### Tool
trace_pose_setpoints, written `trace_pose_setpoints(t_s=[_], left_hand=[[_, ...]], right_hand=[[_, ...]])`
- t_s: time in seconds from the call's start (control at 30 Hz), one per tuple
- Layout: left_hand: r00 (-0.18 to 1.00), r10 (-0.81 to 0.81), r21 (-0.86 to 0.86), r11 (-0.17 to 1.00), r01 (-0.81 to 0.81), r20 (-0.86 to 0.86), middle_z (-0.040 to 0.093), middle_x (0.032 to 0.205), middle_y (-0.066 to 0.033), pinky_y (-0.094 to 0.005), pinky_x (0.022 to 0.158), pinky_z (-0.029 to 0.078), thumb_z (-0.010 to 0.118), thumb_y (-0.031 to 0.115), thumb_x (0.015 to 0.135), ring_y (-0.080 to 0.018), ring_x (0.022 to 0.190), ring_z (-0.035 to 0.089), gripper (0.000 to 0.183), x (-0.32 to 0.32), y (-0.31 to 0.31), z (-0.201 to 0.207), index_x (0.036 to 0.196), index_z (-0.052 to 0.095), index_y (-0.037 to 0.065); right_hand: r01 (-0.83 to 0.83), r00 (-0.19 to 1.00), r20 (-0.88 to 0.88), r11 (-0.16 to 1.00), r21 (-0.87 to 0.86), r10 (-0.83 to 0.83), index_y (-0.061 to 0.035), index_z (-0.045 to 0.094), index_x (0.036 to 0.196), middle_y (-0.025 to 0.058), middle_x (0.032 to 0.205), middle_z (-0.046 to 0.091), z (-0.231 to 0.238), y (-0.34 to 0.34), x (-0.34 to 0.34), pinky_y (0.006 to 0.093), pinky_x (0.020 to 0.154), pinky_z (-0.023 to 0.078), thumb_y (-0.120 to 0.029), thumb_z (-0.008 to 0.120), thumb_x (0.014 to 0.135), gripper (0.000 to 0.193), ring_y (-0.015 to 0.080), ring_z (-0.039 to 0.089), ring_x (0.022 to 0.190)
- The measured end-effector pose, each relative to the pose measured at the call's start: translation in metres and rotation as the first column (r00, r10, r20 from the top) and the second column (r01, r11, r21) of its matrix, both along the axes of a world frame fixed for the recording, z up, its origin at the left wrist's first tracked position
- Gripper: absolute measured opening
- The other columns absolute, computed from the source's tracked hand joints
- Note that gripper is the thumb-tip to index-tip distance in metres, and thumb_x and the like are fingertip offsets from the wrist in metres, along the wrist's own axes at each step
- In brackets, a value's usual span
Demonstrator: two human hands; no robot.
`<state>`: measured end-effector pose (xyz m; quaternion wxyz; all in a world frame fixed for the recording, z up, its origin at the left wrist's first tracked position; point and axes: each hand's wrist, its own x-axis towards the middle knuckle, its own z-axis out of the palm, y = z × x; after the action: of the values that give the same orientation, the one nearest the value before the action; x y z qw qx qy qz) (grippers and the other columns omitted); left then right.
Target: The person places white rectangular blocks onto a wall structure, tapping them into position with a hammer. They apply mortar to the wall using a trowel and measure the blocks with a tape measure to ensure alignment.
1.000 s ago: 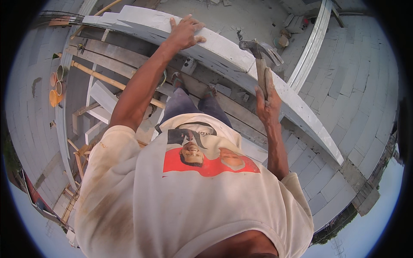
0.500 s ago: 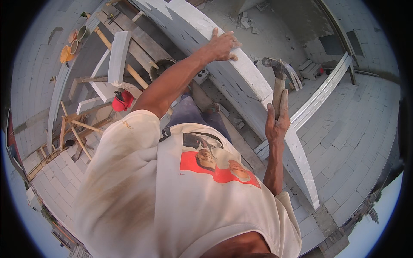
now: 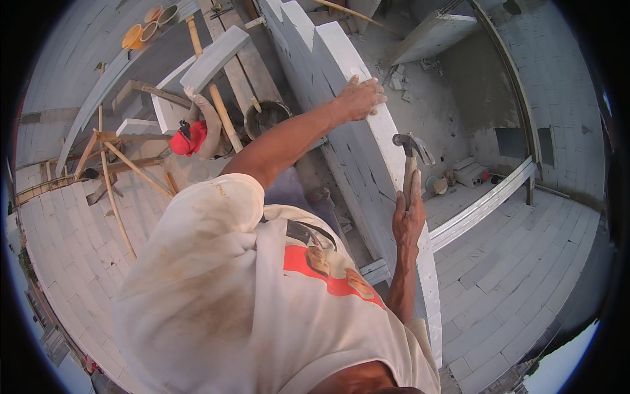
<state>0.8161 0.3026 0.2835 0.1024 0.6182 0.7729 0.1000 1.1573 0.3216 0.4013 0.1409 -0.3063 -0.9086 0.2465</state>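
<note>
My left hand (image 3: 361, 100) rests on the top edge of a pale grey-white block (image 3: 385, 134) set on the wall, its fingers stretched across the top. In my right hand (image 3: 409, 226), on the near side along the same wall, is a claw hammer (image 3: 410, 167) held by its handle, with some fingers lying along the handle. The hammer's head points up and away from me, beside the block's right face and apart from it.
Left of the wall, a co-worker in a red cap (image 3: 189, 138) has a hand at a long pale block (image 3: 215, 58). Near them are a mortar bucket (image 3: 266, 119), wooden poles (image 3: 223, 118) and planks (image 3: 252, 62). A metal beam (image 3: 482, 205) meets the wall at right.
The view has shifted, and the co-worker's block now leans more to the right. My left hand stays on the wall's top; my right hand still grips the hammer.
</note>
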Motion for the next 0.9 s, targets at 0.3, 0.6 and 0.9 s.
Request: trace_pose_setpoints(t_s=[0.3, 0.6, 0.9], left_hand=[[0.996, 0.023, -0.006, 1.000, -0.022, 0.089, 0.045, 0.159, -0.0071, -0.0717, 0.121, 0.024, 0.071, 0.028, 0.097, -0.0305, 0.158, 0.026, 0.054, 0.002, 0.004, -0.001, 0.148, 0.057, 0.020], [0.995, 0.044, -0.050, 0.998, -0.039, 0.093, 0.044, 0.162, -0.0056, -0.0690, 0.124, 0.021, 0.070, 0.028, 0.097, -0.0291, 0.158, 0.028, 0.054, 0.005, 0.005, 0.009, 0.150, 0.057, 0.022], [0.419, 0.631, 0.181, 0.407, -0.895, 0.653, 0.024, 0.160, -0.0344, -0.0610, 0.124, 0.025, 0.087, 0.038, 0.082, -0.0454, 0.156, 0.020, 0.110, 0.052, -0.027, 0.012, 0.158, 0.024, -0.010]], right_hand=[[0.014, 0.982, 0.189, 0.998, -0.061, -0.002, -0.0153, 0.036, 0.164, 0.0258, 0.132, 0.068, -0.018, 0.008, -0.012, 0.0448, 0.094, 0.058, -0.008, 0.064, 0.102, 0.069, 0.0382, 0.070, 0.117], [0.007, 0.983, 0.183, 0.991, -0.133, 0.018, -0.0211, 0.036, 0.164, 0.0234, 0.142, 0.063, -0.018, 0.010, -0.021, 0.0452, 0.102, 0.056, -0.005, 0.063, 0.101, 0.071, 0.0370, 0.068, 0.122], [0.046, 0.998, -0.033, 0.944, -0.327, -0.060, -0.0109, 0.030, 0.166, 0.0271, 0.154, 0.052, -0.006, -0.009, -0.030, 0.0423, 0.108, 0.050, -0.005, 0.060, 0.102, 0.071, 0.0376, 0.059, 0.136]])
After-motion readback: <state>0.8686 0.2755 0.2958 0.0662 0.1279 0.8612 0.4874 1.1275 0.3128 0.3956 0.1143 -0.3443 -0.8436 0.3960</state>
